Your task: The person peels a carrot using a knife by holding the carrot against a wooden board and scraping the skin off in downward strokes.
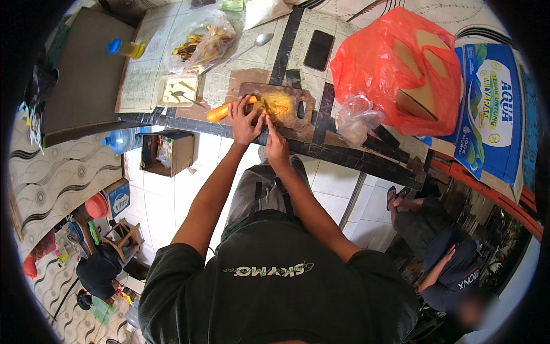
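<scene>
My left hand presses a peeled carrot against a worn wooden cutting board, fingers spread over its cut end. The thick end of the carrot sticks out past the board's left side. My right hand grips a knife; its handle is mostly hidden in the hand, and the short dark blade lies beside the carrot's end. Thin orange carrot pieces lie on the board to the right of the blade. An oval handle hole shows at the board's right end.
A tub of pale spread with a utensil, a clear bag of yellow-brown food and a metal ladle lie left. A phone, red plastic bag and blue carton lie right. Another person sits at right.
</scene>
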`<state>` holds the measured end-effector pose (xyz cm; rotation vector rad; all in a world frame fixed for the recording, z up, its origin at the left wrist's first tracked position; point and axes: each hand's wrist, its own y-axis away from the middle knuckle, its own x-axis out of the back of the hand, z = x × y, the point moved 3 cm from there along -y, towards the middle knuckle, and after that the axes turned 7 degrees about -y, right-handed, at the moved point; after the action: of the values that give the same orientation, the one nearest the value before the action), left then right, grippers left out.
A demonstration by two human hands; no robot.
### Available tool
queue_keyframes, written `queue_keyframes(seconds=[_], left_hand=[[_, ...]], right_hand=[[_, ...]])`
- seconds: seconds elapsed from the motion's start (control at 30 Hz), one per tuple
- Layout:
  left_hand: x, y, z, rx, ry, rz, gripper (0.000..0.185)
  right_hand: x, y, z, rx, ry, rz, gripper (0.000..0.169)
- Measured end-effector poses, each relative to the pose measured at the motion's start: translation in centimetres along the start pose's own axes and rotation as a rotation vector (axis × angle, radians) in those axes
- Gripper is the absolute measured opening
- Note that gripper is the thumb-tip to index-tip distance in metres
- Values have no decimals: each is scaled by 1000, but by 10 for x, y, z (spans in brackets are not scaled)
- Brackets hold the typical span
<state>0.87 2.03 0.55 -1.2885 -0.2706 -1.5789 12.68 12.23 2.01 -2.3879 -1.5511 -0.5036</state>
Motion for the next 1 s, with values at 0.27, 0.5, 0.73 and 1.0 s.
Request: queue_keyframes(seconds=[0.27, 0.5, 0.73, 1.0], left_hand=[[-2, 0, -2, 8, -22, -19, 20], [-2, 0, -1, 1, -44, -7, 21], [-1, 0, -1, 7, -37, -19, 21], [3, -2, 3, 18, -9, -19, 20]], right_hand=[[-7, -7, 2, -26, 22, 13, 78], [-5, -1, 3, 27, 0, 46, 77], [3, -3, -6, 37, -8, -5, 77], [7, -7, -4, 98, -71, -11, 75]])
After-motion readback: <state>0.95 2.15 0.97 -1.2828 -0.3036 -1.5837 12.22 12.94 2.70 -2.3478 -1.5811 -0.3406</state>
